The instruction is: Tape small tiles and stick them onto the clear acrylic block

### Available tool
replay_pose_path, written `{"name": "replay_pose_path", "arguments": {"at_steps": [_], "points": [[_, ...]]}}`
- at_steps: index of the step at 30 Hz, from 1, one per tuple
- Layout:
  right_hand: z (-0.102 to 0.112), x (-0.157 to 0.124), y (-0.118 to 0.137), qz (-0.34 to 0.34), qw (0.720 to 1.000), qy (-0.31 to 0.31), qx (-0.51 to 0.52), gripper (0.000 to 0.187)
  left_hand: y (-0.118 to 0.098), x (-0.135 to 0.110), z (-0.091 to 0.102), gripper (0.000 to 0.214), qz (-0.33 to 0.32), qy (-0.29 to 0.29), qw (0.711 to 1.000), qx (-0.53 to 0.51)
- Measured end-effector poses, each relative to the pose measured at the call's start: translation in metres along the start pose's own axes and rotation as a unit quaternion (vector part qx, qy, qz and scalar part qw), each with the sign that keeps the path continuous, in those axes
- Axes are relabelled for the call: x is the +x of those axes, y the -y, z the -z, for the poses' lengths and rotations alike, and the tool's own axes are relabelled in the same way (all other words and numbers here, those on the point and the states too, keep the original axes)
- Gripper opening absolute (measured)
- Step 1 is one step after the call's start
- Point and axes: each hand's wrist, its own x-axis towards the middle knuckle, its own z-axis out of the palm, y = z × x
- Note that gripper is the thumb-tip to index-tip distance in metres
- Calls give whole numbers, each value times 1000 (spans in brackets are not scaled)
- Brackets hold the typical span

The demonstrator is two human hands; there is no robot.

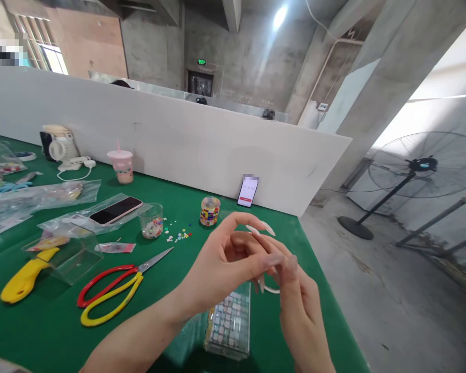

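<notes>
My left hand [233, 259] and my right hand [301, 295] meet above the table, their fingertips pressed together. Both are closed in a pinch, and whatever lies between the fingers is too small or hidden to name. Below them sits a clear plastic box [230, 324] with pale, shiny mosaic squares on it, partly covered by my left hand. A thin white curved edge [272, 290] shows between the hands; the rest of it is hidden. Beyond my left hand stands a small round jar [210, 211] covered in coloured tiles.
To the left lie red-and-yellow scissors [112, 290], a clear cup of tiles [151, 223], scattered tiles [178, 235], a yellow-handled tool [29, 277], a pink-cased phone [116, 210] and a pink tumbler [123, 167]. Another phone [247, 192] leans on the white partition [202, 140]. A fan [423, 165] stands right.
</notes>
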Motion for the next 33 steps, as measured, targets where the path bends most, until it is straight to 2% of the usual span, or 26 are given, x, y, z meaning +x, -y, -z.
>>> {"name": "replay_pose_path", "arguments": {"at_steps": [2, 5, 8, 11, 17, 21, 24, 26, 28, 29, 31, 33], "points": [[-6, -6, 0, 3, 1000, -29, -3, 35, 4, 1, -5, 33, 10, -7, 999, -42], [-9, -14, -3, 8, 997, -71, -10, 33, 7, 2, -7, 37, 7, -12, 999, -38], [-7, -18, -5, 50, 992, -108, -38, 33, 7, 1, -7, 34, 15, 18, 1000, -21], [-3, -18, -4, 65, 992, -103, -44, 31, 8, -2, -10, 36, 35, 34, 998, -32], [0, -14, -6, -25, 990, -88, 110, 22, 21, -3, -14, 46, 45, 13, 998, -52], [-1, -12, -10, -74, 977, -96, 176, 17, 26, 1, -15, 53, 56, 6, 998, -8], [-1, -10, -10, -73, 971, -119, 196, 15, 28, 1, -16, 50, 25, 2, 999, 37], [1, -8, -9, -64, 968, -139, 196, 15, 28, -2, -14, 37, -43, -13, 995, 88], [5, -7, -7, -64, 966, -163, 192, 14, 24, -5, -11, 17, -140, -46, 971, 187], [7, -6, -7, -68, 964, -171, 192, 13, 21, -7, -9, 12, -188, -52, 946, 257], [11, -5, -5, -84, 961, -175, 197, 13, 11, -11, -5, 23, -261, -21, 873, 412], [13, -4, -4, -112, 957, -165, 211, 14, 1, -14, -2, 26, -280, 40, 799, 531]]}}
